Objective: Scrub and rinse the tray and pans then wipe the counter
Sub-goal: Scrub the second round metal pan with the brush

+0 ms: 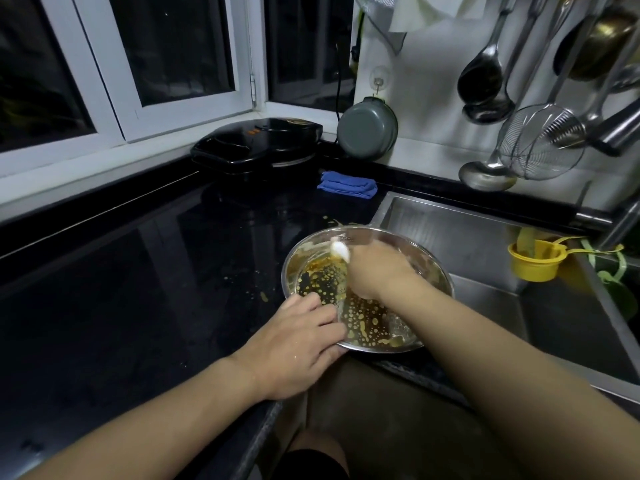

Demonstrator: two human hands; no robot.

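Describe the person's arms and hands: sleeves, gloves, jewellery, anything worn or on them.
Both forearms are bare up to the frame edge, with no sleeves in view. The left hand and right hand wear no gloves, rings, watch or bracelets. A few water droplets glisten near the left wrist.

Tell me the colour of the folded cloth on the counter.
Blue; the folded cloth shows clearly in the head view.

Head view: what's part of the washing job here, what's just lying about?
In the job: greasy steel pan, left hand holding its rim, right hand scrubbing with a white item, sink, blue cloth.

Lying about: black appliance, hanging ladles, yellow cup.
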